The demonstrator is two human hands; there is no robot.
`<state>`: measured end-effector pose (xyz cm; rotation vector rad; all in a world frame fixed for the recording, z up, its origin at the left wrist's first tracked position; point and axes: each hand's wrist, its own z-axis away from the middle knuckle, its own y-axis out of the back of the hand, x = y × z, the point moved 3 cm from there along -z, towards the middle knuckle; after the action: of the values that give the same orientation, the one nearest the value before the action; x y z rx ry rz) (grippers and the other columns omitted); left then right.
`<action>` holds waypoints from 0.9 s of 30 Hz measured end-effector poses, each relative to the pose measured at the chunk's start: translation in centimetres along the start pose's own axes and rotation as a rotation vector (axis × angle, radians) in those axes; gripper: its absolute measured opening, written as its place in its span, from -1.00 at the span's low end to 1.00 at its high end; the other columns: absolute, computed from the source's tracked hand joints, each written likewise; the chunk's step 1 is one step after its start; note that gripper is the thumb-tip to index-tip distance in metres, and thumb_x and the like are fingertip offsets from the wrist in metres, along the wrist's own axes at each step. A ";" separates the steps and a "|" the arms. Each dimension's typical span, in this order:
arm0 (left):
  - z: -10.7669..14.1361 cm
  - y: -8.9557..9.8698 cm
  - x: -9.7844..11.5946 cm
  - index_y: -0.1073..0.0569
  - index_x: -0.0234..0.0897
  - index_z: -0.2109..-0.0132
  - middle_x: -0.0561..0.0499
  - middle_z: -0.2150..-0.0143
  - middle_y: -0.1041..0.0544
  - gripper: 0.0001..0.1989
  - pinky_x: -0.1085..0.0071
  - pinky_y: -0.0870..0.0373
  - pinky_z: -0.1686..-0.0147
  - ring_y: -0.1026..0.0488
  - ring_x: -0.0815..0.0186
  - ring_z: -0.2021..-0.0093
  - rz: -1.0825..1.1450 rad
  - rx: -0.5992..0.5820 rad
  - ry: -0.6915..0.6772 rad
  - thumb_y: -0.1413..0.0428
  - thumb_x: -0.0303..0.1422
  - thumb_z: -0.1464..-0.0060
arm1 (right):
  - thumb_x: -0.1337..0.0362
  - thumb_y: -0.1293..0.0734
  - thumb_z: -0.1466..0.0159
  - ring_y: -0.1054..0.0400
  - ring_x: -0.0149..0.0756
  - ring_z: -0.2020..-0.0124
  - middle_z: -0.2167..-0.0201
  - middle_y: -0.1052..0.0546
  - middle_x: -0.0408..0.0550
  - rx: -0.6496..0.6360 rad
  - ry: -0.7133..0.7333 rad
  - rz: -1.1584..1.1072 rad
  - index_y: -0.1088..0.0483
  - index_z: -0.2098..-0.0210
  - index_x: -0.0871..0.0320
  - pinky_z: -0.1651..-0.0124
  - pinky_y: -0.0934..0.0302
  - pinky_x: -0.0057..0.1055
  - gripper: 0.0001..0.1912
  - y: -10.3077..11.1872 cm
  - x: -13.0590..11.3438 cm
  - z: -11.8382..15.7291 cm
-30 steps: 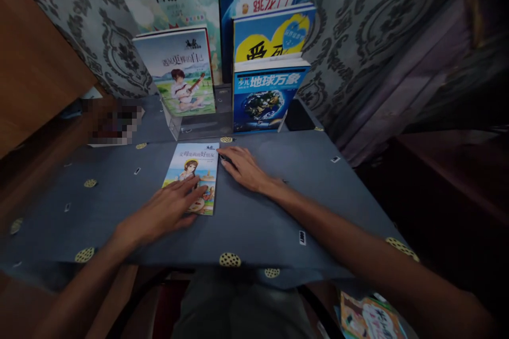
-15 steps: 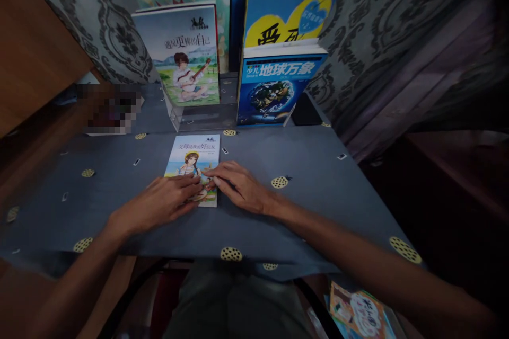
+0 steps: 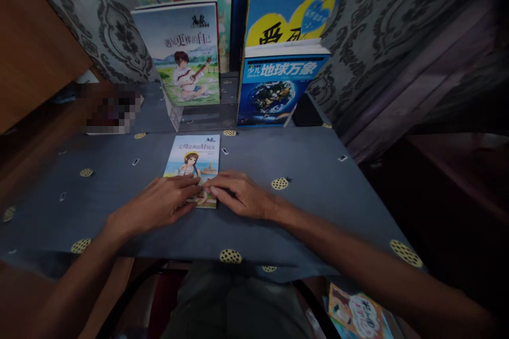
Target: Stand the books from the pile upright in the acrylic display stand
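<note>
A small closed book with a girl in a yellow hat on its cover lies flat on the cloth-covered table. My left hand rests over the cover's lower left part, its fingers stretched out toward the right. From the right side, my right hand reaches over the cover's right edge, with fingers extended and the thumb a little apart. The fingertips of both hands come close together over the middle of the book and hide part of the picture.
Behind, a clear stand holds a book with a guitar player and a blue Earth book. Larger books stand at the back. A dark flat object lies beside them. Another book is below the table's front edge.
My right hand has shifted slightly down toward me over the cover. The left hand and the book stay nearly where they were.
</note>
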<state>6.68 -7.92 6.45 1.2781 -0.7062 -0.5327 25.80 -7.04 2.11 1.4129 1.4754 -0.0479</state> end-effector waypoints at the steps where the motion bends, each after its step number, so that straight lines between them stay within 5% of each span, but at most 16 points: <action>1: 0.0 -0.1 0.0 -0.50 -0.11 -0.12 -0.09 -0.22 -0.49 -0.69 0.20 -0.47 -0.06 -0.49 0.15 -0.15 -0.013 0.008 -0.001 -0.01 -0.30 -0.32 | 0.29 -0.18 -0.42 -0.47 -0.23 0.08 0.15 -0.62 0.03 -0.025 0.010 0.000 -0.50 0.03 0.15 -0.01 -0.36 -0.22 -0.71 -0.2 0.0 0.0; 8: -0.6 -0.4 0.5 -0.53 -0.23 0.00 -0.13 -0.04 -0.56 -0.69 0.27 -0.53 0.14 -0.57 0.18 0.04 -0.122 0.055 0.022 0.07 -0.27 -0.37 | 0.33 -0.22 -0.39 -0.48 -0.26 0.15 0.26 -0.62 0.01 -0.032 0.045 0.045 -0.52 0.15 0.18 0.01 -0.37 -0.24 -0.78 -0.3 0.3 -0.3; 20: -0.2 -0.7 1.2 -0.46 -0.18 -0.08 -0.10 -0.08 -0.52 -0.73 0.30 -0.49 0.07 -0.50 0.18 -0.07 -0.142 0.074 0.015 0.04 -0.33 -0.35 | 0.28 -0.25 -0.40 -0.30 -0.13 -0.26 -0.21 -0.46 0.11 0.071 -0.238 0.393 -0.43 -0.12 0.12 -0.32 -0.05 0.00 -0.68 1.7 8.2 -4.1; 24: -0.3 -1.3 -0.1 -0.48 -0.16 -0.06 -0.07 -0.12 -0.53 -0.71 0.28 -0.48 0.02 -0.49 0.18 -0.10 -0.080 0.111 0.055 0.07 -0.26 -0.36 | 0.26 -0.23 -0.41 -0.25 -0.13 -0.30 -0.28 -0.39 0.14 0.017 -0.305 0.432 -0.39 -0.18 0.16 -0.36 0.00 -0.04 -0.62 1.9 8.1 -4.6; 27: -0.3 -1.9 -2.1 -0.41 -0.17 -0.16 -0.12 -0.26 -0.42 -0.64 0.20 -0.43 -0.07 -0.41 0.10 -0.20 -0.073 0.199 0.224 0.06 -0.18 -0.34 | 0.25 -0.22 -0.42 -0.16 -0.11 -0.36 -0.32 -0.32 0.18 -0.029 -0.327 0.469 -0.34 -0.23 0.21 -0.39 0.06 -0.02 -0.58 1.7 7.3 -4.4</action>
<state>5.50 -6.62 4.16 1.5276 -0.5365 -0.3767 26.16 1.47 0.23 1.6086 0.8545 0.0358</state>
